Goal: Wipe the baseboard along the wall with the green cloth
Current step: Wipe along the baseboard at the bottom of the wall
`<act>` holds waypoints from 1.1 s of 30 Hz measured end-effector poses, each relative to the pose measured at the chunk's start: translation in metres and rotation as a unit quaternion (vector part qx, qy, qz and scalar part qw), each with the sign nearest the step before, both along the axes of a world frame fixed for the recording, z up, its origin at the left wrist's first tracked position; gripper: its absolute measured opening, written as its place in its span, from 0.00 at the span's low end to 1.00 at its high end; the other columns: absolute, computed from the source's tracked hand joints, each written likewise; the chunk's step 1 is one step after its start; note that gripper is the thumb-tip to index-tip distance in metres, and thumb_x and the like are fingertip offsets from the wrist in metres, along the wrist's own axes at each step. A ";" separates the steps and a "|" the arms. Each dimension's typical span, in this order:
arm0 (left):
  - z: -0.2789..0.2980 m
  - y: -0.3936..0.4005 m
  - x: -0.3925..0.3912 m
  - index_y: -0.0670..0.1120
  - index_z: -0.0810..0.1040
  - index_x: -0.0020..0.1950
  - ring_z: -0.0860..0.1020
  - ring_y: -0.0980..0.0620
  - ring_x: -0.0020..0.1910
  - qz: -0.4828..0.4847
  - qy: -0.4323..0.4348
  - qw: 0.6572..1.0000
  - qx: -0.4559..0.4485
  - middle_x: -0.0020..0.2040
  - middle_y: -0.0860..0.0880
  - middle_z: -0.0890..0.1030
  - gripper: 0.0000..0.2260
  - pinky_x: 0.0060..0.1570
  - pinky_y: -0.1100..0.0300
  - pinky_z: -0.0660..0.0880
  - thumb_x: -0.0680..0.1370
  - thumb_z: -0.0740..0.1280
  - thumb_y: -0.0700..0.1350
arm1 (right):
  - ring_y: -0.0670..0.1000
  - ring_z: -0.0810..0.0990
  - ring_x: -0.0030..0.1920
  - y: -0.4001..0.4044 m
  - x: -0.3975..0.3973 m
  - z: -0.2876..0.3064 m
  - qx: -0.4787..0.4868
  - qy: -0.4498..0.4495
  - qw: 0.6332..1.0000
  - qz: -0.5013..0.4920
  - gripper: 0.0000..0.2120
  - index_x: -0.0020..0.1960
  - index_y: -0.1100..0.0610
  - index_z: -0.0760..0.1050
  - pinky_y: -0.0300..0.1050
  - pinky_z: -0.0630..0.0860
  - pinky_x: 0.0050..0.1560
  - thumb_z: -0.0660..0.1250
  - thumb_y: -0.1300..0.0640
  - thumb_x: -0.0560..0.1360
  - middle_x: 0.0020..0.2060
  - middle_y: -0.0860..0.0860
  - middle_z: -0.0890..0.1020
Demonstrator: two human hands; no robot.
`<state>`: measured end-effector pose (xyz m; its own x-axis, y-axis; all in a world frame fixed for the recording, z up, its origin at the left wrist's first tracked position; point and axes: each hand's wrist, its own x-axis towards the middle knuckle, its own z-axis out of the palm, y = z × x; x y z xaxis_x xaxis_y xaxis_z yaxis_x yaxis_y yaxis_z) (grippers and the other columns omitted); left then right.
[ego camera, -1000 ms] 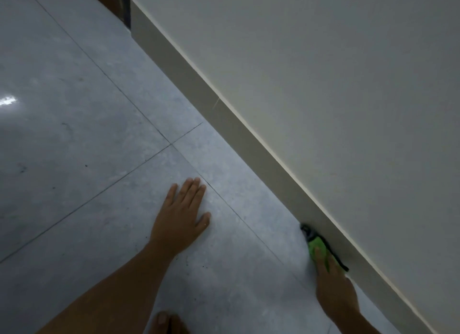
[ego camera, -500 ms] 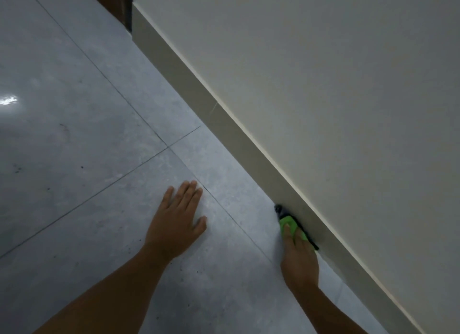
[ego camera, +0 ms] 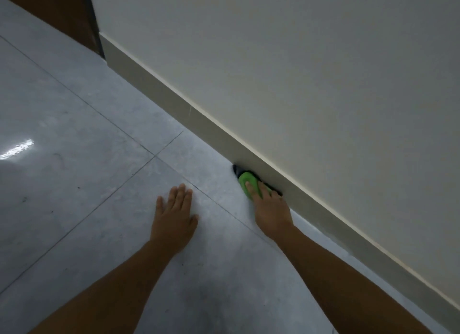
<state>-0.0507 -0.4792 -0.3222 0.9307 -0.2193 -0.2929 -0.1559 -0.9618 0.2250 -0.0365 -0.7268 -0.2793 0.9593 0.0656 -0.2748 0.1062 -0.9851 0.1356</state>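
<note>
A beige baseboard (ego camera: 174,102) runs diagonally along the foot of the pale wall, from upper left to lower right. My right hand (ego camera: 270,209) presses a bright green cloth (ego camera: 246,180) with a dark edge against the baseboard where it meets the floor. Its fingers lie over the cloth and hide part of it. My left hand (ego camera: 175,216) rests flat on the grey floor tile, fingers spread, holding nothing, a short way left of the right hand.
Grey glossy floor tiles (ego camera: 74,184) with thin grout lines fill the left and bottom. A brown wooden door or frame (ego camera: 62,12) stands at the far end of the baseboard, upper left. The pale wall (ego camera: 323,84) fills the right side.
My right hand has slid the green cloth along the baseboard toward the far end. My view has shifted forward, and the brown door frame shows more.
</note>
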 end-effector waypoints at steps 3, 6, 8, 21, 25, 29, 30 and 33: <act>0.008 -0.019 -0.003 0.41 0.37 0.77 0.38 0.44 0.76 0.020 -0.003 1.000 0.002 0.77 0.41 0.38 0.31 0.72 0.44 0.38 0.82 0.49 0.55 | 0.62 0.80 0.50 -0.048 -0.050 -0.001 -0.040 0.009 0.998 -0.048 0.37 0.72 0.55 0.64 0.54 0.79 0.44 0.70 0.65 0.64 0.60 0.62 0.77; 0.007 -0.048 -0.013 0.38 0.53 0.76 0.54 0.39 0.76 -0.034 -0.080 0.995 -0.046 0.76 0.37 0.54 0.31 0.70 0.39 0.51 0.79 0.57 0.53 | 0.61 0.82 0.44 -0.109 -0.109 0.009 -0.071 0.062 0.987 -0.134 0.41 0.70 0.59 0.65 0.50 0.80 0.34 0.75 0.66 0.60 0.55 0.63 0.79; 0.008 -0.069 -0.017 0.37 0.60 0.74 0.59 0.39 0.74 -0.063 -0.077 0.993 -0.066 0.75 0.37 0.59 0.30 0.69 0.38 0.55 0.78 0.55 0.55 | 0.60 0.82 0.44 -0.144 -0.143 0.012 -0.077 0.073 0.976 -0.192 0.43 0.74 0.57 0.59 0.49 0.80 0.33 0.74 0.66 0.62 0.57 0.62 0.79; -0.023 -0.083 -0.032 0.39 0.65 0.73 0.62 0.45 0.74 -0.052 -0.087 0.988 -0.114 0.73 0.41 0.66 0.29 0.72 0.44 0.50 0.77 0.53 0.56 | 0.62 0.78 0.48 -0.023 -0.023 -0.001 0.048 -0.106 0.991 0.060 0.32 0.67 0.55 0.71 0.55 0.75 0.49 0.65 0.70 0.65 0.57 0.60 0.79; -0.023 -0.079 -0.029 0.40 0.69 0.71 0.64 0.45 0.73 -0.050 -0.094 0.987 -0.121 0.72 0.41 0.69 0.27 0.71 0.45 0.51 0.78 0.54 0.54 | 0.57 0.77 0.52 -0.012 0.013 0.009 -0.084 -0.150 0.944 0.281 0.17 0.58 0.52 0.78 0.53 0.72 0.54 0.59 0.60 0.71 0.55 0.52 0.81; -0.025 -0.077 -0.029 0.39 0.70 0.70 0.66 0.44 0.72 -0.042 -0.113 0.981 -0.153 0.71 0.40 0.70 0.25 0.72 0.46 0.52 0.77 0.53 0.51 | 0.56 0.77 0.46 -0.107 -0.035 0.016 -0.203 -0.101 0.940 0.255 0.13 0.52 0.55 0.79 0.48 0.71 0.49 0.60 0.63 0.72 0.48 0.51 0.82; -0.025 -0.077 -0.028 0.39 0.70 0.70 0.66 0.44 0.71 -0.038 -0.119 0.979 -0.159 0.70 0.40 0.70 0.25 0.72 0.46 0.52 0.77 0.53 0.51 | 0.57 0.77 0.47 -0.133 -0.063 0.018 -0.219 -0.078 0.946 0.226 0.15 0.55 0.56 0.78 0.51 0.74 0.50 0.59 0.64 0.71 0.50 0.53 0.82; -0.026 -0.080 -0.030 0.37 0.72 0.68 0.67 0.43 0.71 -0.033 -0.137 0.976 -0.167 0.70 0.39 0.71 0.25 0.71 0.44 0.54 0.77 0.54 0.50 | 0.61 0.78 0.46 -0.184 -0.133 0.035 -0.261 -0.006 0.958 0.117 0.18 0.54 0.59 0.79 0.57 0.77 0.49 0.70 0.65 0.64 0.49 0.58 0.82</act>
